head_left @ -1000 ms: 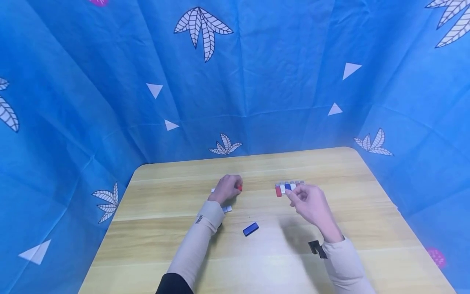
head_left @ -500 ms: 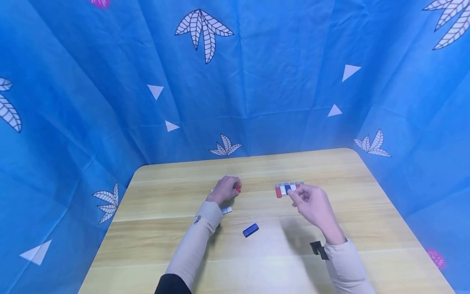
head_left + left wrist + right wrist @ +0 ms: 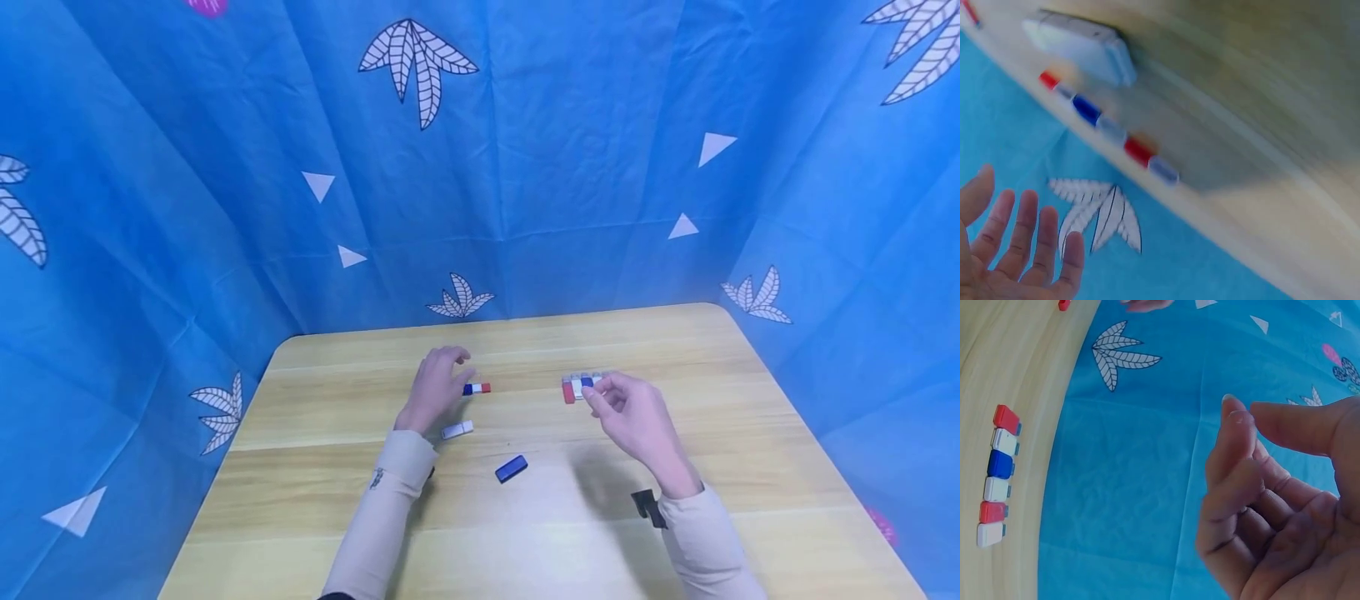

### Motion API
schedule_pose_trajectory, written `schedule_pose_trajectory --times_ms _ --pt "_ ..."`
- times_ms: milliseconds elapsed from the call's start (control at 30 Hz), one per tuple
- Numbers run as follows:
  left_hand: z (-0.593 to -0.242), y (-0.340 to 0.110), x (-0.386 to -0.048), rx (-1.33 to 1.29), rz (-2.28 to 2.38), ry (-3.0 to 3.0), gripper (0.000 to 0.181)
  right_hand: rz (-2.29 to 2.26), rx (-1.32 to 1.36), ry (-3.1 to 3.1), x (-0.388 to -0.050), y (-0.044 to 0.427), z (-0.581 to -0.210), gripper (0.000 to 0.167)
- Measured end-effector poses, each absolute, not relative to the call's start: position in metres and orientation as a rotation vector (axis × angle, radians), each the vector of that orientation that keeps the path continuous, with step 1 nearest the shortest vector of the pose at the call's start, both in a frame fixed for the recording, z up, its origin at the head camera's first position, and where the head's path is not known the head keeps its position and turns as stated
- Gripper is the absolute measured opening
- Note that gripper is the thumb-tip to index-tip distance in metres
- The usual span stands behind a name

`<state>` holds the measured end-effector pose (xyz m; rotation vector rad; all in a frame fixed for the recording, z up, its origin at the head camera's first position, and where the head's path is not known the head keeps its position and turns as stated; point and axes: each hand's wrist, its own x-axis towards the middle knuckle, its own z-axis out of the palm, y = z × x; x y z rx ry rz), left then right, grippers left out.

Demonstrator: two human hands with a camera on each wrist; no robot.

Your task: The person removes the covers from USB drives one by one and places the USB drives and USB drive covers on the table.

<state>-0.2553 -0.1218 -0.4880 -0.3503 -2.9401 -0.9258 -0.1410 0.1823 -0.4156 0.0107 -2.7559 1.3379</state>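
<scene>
My left hand (image 3: 435, 387) hovers over the table's left side, fingers spread and holding nothing; the left wrist view also shows its fingers (image 3: 1019, 234) apart. Beside it runs a row of small red, white and blue caps (image 3: 477, 388), partly hidden by the hand in the head view. Just nearer lies a white USB flash drive (image 3: 457, 430). My right hand (image 3: 633, 417) hangs loosely curled, thumb against the index finger, with nothing visible between them. By its fingertips in the head view, several uncapped USB flash drives (image 3: 1000, 464) lie side by side, coloured red, white and blue.
A dark blue USB flash drive (image 3: 512, 468) lies alone near the middle of the wooden table (image 3: 315, 500). Behind the table and along both sides hangs a blue patterned cloth (image 3: 570, 192).
My left hand has drawn back to the left from the red end of the cap row, its fingers opening and more caps showing. The right hand stays nearly still.
</scene>
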Motion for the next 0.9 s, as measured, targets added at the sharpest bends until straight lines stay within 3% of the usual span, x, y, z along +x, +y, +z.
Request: schedule_pose_trajectory --times_ms 400,733,900 --pt "-0.466 -0.167 -0.17 -0.14 -0.943 -2.72 0.019 1.251 0.112 -2.733 -0.145 0.173 -0.412 0.011" --pt "-0.466 -0.171 -0.121 -0.136 -0.936 -2.505 0.015 1.04 0.616 -2.704 -0.157 0.145 -0.423 0.003" --pt "-0.469 -0.168 -0.109 -0.109 -0.952 -2.474 0.006 0.929 0.786 -2.763 -0.163 0.13 -0.436 0.008"
